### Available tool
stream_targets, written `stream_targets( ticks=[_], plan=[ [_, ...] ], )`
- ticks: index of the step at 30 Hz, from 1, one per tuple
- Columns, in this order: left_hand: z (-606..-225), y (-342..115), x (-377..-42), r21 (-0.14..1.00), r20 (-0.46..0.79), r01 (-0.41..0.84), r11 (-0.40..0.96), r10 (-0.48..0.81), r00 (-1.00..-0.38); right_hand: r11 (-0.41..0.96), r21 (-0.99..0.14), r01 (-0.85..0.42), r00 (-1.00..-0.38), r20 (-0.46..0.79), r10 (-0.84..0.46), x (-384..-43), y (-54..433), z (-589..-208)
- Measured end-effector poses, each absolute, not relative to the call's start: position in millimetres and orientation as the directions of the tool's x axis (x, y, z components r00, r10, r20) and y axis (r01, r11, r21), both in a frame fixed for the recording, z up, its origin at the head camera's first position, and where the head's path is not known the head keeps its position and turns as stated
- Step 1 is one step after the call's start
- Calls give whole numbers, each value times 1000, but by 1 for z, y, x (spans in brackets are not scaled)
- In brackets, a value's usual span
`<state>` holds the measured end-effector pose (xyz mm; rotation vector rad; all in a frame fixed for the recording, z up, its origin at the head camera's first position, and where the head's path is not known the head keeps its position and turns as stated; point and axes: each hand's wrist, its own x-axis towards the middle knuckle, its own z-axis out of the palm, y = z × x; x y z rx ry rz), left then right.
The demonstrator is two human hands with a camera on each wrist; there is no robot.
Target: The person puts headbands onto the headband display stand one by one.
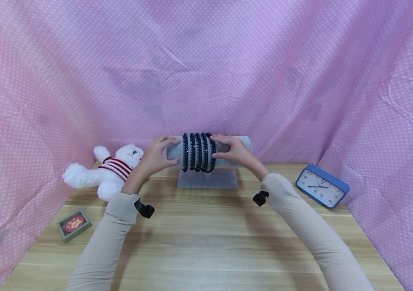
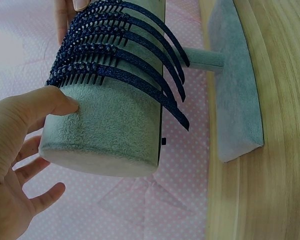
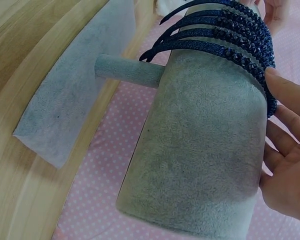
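Note:
Several dark, glittery headbands with comb teeth and beaded tops sit side by side around a grey plush roll stand. My left hand is at the roll's left end; its thumb touches the plush beside the nearest headband, with other fingers spread loosely behind. At the right, my right hand spans the roll's front and top. Its thumb tip touches the rightmost headband, and the other fingers lie behind the roll, partly hidden.
The stand's flat grey base rests on a wooden table. To the left are a white plush bear and a small green frame. A blue clock lies at the right. Pink dotted cloth surrounds the table.

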<state>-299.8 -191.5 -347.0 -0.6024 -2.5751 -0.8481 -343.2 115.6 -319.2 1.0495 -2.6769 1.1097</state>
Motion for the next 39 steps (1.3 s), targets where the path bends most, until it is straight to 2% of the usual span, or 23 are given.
stream_targets(
  ticks=[27, 39],
  plan=[
    [-347, -185, -304, 384, 473, 521, 762, 322, -820, 526, -610, -593, -786, 298, -541, -345, 125, -315],
    [-342, -193, -299, 306, 510, 550, 777, 354, -784, 471, -623, -625, -770, 392, -503, -337, 153, -300]
  ],
)
